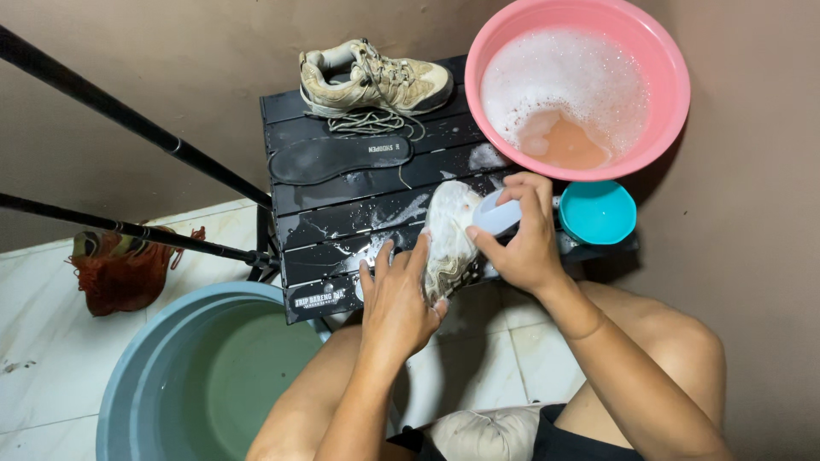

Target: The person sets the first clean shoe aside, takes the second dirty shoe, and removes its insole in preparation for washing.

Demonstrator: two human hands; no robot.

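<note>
The soapy shoe (449,242) sits under both of your hands at the near edge of the black slatted table (342,224), tipped on its side and coated in white foam, with suds spread on the wet slats around it. Your left hand (397,300) presses against its near side, fingers stretched up along the shoe and the thumb tucked beneath, so the shoe is pinned between the palm and the table. Your right hand (525,243) is closed around a pale scrubbing brush (497,213), fingers curled over its back and thumb underneath, with the brush laid against the upper end of the shoe. Farther back on the table lies a dark insole (340,159), flat and apart from the shoe, and behind it stands a second beige shoe (374,78) upright, its laces (372,125) trailing loose onto the slats. At the table's right rear corner a pink basin (666,60) holds cloudy brownish water topped with foam, and just below it, near your right hand, is a small teal bowl (598,212). By your left knee stands a large grey-blue bucket (141,384) on the white tiled floor (43,341), with a reddish bundle of cloth (124,269) near the wall and two dark poles (128,119) crossing above it.
</note>
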